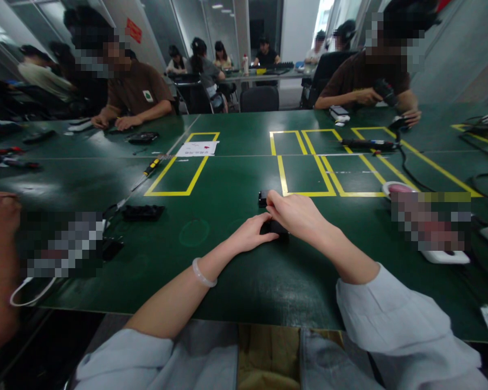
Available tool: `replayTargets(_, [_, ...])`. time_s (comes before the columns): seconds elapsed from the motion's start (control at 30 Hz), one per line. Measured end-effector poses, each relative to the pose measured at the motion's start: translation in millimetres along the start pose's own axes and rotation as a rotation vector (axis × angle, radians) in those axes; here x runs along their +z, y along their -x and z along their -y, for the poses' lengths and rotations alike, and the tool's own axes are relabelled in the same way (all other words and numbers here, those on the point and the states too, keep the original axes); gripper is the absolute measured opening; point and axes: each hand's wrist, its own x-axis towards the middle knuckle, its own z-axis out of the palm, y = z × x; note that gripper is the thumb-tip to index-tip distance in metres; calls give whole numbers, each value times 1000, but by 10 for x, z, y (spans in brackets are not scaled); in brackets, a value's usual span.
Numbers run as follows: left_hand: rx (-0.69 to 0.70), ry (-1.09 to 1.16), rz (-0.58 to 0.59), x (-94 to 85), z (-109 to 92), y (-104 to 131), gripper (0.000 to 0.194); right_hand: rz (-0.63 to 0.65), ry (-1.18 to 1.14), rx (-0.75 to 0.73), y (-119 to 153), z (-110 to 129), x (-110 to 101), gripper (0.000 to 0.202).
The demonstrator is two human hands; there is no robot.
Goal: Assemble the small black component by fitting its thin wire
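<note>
Both of my hands meet over a small black object (280, 229) on the green table (228, 271). My left hand (254, 233) lies at its left side, with the thumb and fingers round its edge. Above it, my right hand (295, 214) is bent with its fingers curled down; its fingertips, and anything small between them, are hidden. Just beyond my right fingers sits another small black piece (262, 199), whose right side is partly covered by the hand.
Yellow tape outlines (282, 176) cross the table ahead. A black part (143, 212) and a yellow-black screwdriver (152, 167) lie left. A white-edged device (447, 256) lies right. Someone's arm (0, 271) rests at far left; two people sit opposite.
</note>
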Motion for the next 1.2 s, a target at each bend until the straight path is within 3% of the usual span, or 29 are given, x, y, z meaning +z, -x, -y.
replayTargets(0.23, [12,-12,-3,16,31,-6,45,-55,-40,-40,16,-4,11,18])
replayTargets(0.6, [-12,-7,11,5,11,-4,47,-16,-12,-8,14,4,-23,27])
replayTargets(0.97, [8,-12,2,9,26,-3,44,-74,-59,-43,26,-4,-5,18])
replayTargets(1.2, [17,-1,9,-3,12,1,49,-12,34,-10,-1,-17,-6,23])
